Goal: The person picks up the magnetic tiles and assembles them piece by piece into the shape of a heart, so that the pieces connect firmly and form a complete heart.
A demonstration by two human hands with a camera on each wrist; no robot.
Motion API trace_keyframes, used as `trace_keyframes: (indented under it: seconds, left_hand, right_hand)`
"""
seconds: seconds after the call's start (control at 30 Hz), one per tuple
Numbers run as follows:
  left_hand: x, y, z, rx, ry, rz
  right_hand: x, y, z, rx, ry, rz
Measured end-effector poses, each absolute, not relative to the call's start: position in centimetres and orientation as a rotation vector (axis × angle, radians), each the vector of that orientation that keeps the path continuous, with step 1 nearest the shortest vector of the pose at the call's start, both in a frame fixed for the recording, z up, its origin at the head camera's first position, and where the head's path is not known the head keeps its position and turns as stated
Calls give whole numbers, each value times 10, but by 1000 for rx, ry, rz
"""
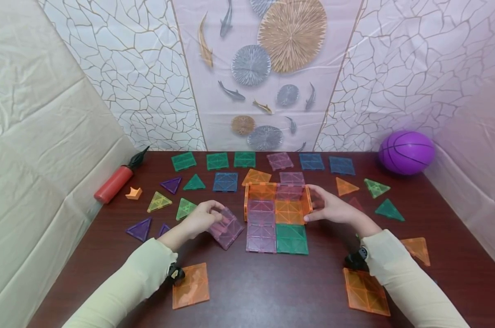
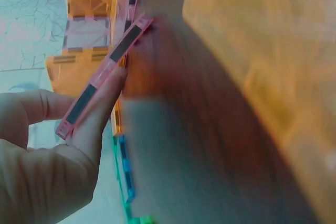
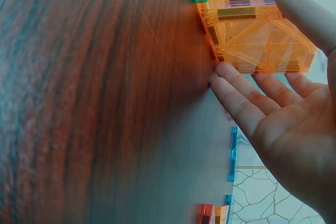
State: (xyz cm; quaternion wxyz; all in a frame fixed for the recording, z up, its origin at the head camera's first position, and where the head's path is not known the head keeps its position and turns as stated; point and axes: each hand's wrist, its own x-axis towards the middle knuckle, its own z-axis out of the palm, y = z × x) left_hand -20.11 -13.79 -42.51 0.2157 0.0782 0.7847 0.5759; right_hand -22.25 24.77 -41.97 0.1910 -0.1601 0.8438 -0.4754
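My left hand (image 1: 200,219) pinches a square pink magnetic tile (image 1: 231,231) between thumb and fingers, tilted beside the build. In the left wrist view, the tile's edge (image 2: 102,74) with dark magnets faces the camera. Four-part flooring of pink, orange and green tiles (image 1: 291,239) lies flat at the table's middle. Upright orange and pink tiles (image 1: 289,192) stand along its back, with an orange side wall (image 1: 246,205) at the left. Against the right orange wall (image 3: 268,45), my right hand (image 1: 333,208) rests its extended fingertips, thumb held apart.
Square tiles, such as a green one (image 1: 217,161), line the back. Triangles (image 1: 159,202) lie left and right. Two orange squares (image 1: 191,286) (image 1: 366,291) lie near my forearms. A red pump (image 1: 114,183) and a purple ball (image 1: 406,152) sit at the sides.
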Motion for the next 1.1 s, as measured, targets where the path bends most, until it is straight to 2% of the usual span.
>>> trace_keyframes:
  seconds: [0.3, 0.67, 1.1]
  left_hand:
    - [-189, -124, -429, 17, 2077, 1802]
    - [-173, -107, -426, -83, 2119, 1909]
    - [-165, -91, -420, 31, 2321, 1829]
  right_hand:
    - [-222, 246, -419, -438, 2371, -1334]
    - [-223, 248, -421, -440, 2368, -1337]
    - [-222, 248, -419, -439, 2373, -1331]
